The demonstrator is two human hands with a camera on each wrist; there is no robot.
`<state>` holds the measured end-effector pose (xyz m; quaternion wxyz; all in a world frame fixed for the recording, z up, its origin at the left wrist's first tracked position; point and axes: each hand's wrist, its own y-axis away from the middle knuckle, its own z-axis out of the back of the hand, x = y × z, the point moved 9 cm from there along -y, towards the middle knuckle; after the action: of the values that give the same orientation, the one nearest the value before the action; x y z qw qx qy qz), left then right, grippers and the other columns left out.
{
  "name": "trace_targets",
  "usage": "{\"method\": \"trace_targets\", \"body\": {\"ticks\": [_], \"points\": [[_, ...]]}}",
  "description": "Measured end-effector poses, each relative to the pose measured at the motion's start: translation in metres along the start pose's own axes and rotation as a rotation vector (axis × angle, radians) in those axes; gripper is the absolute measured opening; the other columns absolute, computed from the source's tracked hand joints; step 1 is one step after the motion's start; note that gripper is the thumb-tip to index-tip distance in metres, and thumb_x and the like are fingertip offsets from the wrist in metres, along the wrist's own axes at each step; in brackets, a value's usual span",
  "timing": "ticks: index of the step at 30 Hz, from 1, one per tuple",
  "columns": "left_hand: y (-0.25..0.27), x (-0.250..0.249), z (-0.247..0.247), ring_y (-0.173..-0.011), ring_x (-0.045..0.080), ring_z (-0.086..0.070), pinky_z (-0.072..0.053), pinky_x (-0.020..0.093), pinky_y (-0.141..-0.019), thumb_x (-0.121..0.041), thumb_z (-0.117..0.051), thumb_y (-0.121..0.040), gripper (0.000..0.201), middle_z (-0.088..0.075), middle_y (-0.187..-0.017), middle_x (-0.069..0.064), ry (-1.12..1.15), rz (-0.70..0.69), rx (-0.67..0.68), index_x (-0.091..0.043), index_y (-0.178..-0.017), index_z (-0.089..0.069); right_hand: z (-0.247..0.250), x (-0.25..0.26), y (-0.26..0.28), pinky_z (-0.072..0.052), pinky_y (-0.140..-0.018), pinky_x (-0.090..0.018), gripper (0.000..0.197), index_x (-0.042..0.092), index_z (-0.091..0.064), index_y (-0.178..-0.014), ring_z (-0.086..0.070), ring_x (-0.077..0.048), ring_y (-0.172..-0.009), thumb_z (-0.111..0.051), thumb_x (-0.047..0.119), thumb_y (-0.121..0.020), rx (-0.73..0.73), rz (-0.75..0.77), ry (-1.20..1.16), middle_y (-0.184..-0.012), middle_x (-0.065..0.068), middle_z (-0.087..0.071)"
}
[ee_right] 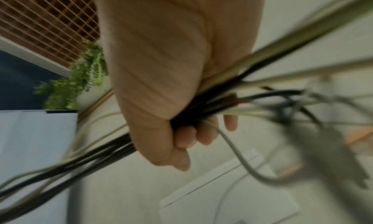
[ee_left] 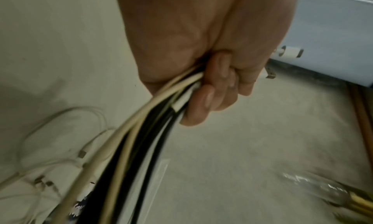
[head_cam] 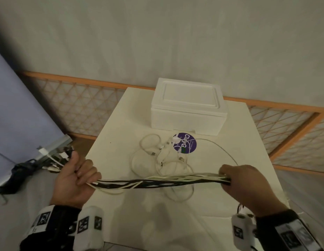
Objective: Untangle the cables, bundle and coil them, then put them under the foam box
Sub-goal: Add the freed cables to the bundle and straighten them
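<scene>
From the head camera, two bare hands hold one thick bundle of black and cream-white cables (head_cam: 157,182) stretched between them above the near part of a pale cream square table (head_cam: 239,142). The bundle's long axis runs left to right, nearly level. The left hand (head_cam: 74,180) has its fingers curled tight around the bundle's left end, with several plugs sticking out beyond it to the far left. The right hand (head_cam: 246,185) is closed around the right end. On the table behind the bundle lies one loose tangle of thin white cables (head_cam: 163,160) in overlapping loops, partly covering one round purple sticker (head_cam: 186,144). Just beyond, at the table's far edge, sits one white rectangular foam box with its lid on (head_cam: 186,105). A plain pale wall rises behind, with an orange-framed lattice panel (head_cam: 76,109) along its base. A light blue board (head_cam: 18,109) leans at the far left.

From the left wrist camera, the left hand (ee_left: 201,59) is seen with fingers (ee_left: 203,103) wrapped around the bundle (ee_left: 129,147), which runs away toward the lower left. One white plug (ee_left: 290,52) shows past the hand.

From the right wrist camera, blurred, the right hand (ee_right: 171,75) is a fist clamped on the bundle (ee_right: 84,162), the strands fanning out to the right. The foam box (ee_right: 232,195) lies below, and one green leafy plant (ee_right: 80,77) stands at left.
</scene>
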<state>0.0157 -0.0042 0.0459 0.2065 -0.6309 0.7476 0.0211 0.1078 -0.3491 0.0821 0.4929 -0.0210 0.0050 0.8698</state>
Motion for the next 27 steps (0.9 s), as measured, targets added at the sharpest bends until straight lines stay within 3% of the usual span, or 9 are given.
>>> {"method": "trace_targets", "body": {"ticks": [4,8,12,14,18,20,22,25,27], "points": [[-0.002,0.009,0.020,-0.066,0.019,-0.038,-0.026,0.029,-0.068,-0.054,0.004,-0.100,0.076,-0.037,-0.078,0.005,-0.001,0.075,-0.023,-0.001,-0.095,-0.051,-0.019,-0.052,0.024,-0.022,-0.047,-0.021,0.031,0.022,-0.049,-0.054,-0.045,-0.025,-0.034,-0.080,0.020,-0.048,0.040,-0.160,-0.022,-0.038,0.004,-0.033],[-0.010,0.023,0.036,-0.068,0.019,-0.038,-0.031,0.031,-0.072,-0.053,0.006,-0.100,0.078,-0.038,-0.080,0.006,-0.038,0.150,-0.045,-0.001,-0.097,-0.052,-0.048,-0.075,0.031,-0.030,-0.055,-0.027,0.037,0.026,-0.048,-0.054,-0.052,-0.015,-0.046,-0.078,0.048,-0.053,0.122,-0.212,0.031,-0.044,0.009,-0.035],[-0.018,0.031,0.045,-0.068,0.017,-0.038,-0.032,0.029,-0.073,-0.050,0.002,-0.101,0.073,-0.038,-0.080,0.004,-0.064,0.216,-0.043,-0.003,-0.099,-0.054,-0.046,-0.089,0.035,-0.029,-0.066,-0.030,0.049,0.029,-0.046,-0.059,-0.049,-0.010,-0.057,-0.059,0.077,-0.052,0.047,-0.288,0.007,-0.055,0.009,-0.042],[-0.018,0.034,0.047,-0.063,0.016,-0.034,-0.028,0.027,-0.069,-0.050,0.003,-0.101,0.073,-0.037,-0.080,0.004,-0.057,0.259,-0.030,-0.003,-0.099,-0.053,-0.061,-0.103,0.042,-0.027,-0.070,-0.030,0.070,0.029,-0.048,-0.067,-0.049,-0.005,-0.065,-0.041,0.096,-0.045,0.220,-0.358,0.035,-0.062,0.011,-0.049],[-0.015,0.038,0.053,-0.058,0.016,-0.029,-0.021,0.021,-0.059,-0.049,0.006,-0.100,0.075,-0.036,-0.081,0.006,-0.031,0.309,-0.029,-0.001,-0.099,-0.052,-0.106,-0.131,0.072,-0.037,-0.090,-0.038,0.110,0.028,-0.056,-0.097,-0.057,-0.006,-0.089,-0.022,0.106,-0.028,0.649,-0.526,-0.125,-0.093,0.011,-0.064],[-0.012,0.040,0.058,-0.063,0.019,-0.035,-0.030,0.027,-0.063,-0.046,0.004,-0.102,0.072,-0.037,-0.079,0.007,-0.038,0.309,-0.051,-0.001,-0.098,-0.052,-0.125,-0.141,0.079,-0.036,-0.103,-0.041,0.139,0.021,-0.045,-0.132,-0.051,-0.016,-0.119,-0.028,0.106,-0.023,0.678,-0.607,-0.217,-0.131,0.001,-0.055],[-0.008,0.043,0.062,-0.061,0.019,-0.038,-0.038,0.034,-0.068,-0.042,-0.002,-0.104,0.065,-0.037,-0.075,0.007,-0.054,0.316,-0.101,-0.003,-0.092,-0.052,-0.133,-0.142,0.075,-0.030,-0.109,-0.041,0.139,0.014,-0.019,-0.149,-0.032,-0.022,-0.138,-0.043,0.098,-0.039,0.590,-0.665,-0.302,-0.154,-0.009,-0.027],[-0.003,0.038,0.080,-0.045,0.013,-0.032,-0.041,0.031,-0.051,-0.038,-0.033,-0.104,0.048,-0.033,-0.059,0.000,-0.156,0.300,-0.316,-0.010,-0.071,-0.052,-0.124,-0.138,0.052,-0.033,-0.108,-0.043,0.113,0.017,0.001,-0.151,-0.028,-0.026,-0.141,-0.063,0.066,-0.072,0.338,-0.658,-0.400,-0.158,-0.011,-0.013],[0.000,0.039,0.083,-0.042,0.012,-0.029,-0.040,0.029,-0.048,-0.037,-0.039,-0.103,0.045,-0.031,-0.057,-0.001,-0.139,0.315,-0.351,-0.011,-0.068,-0.052,-0.117,-0.133,0.036,-0.037,-0.105,-0.045,0.104,0.020,0.006,-0.151,-0.031,-0.028,-0.139,-0.067,0.045,-0.081,0.221,-0.636,-0.399,-0.158,-0.012,-0.011]]}}
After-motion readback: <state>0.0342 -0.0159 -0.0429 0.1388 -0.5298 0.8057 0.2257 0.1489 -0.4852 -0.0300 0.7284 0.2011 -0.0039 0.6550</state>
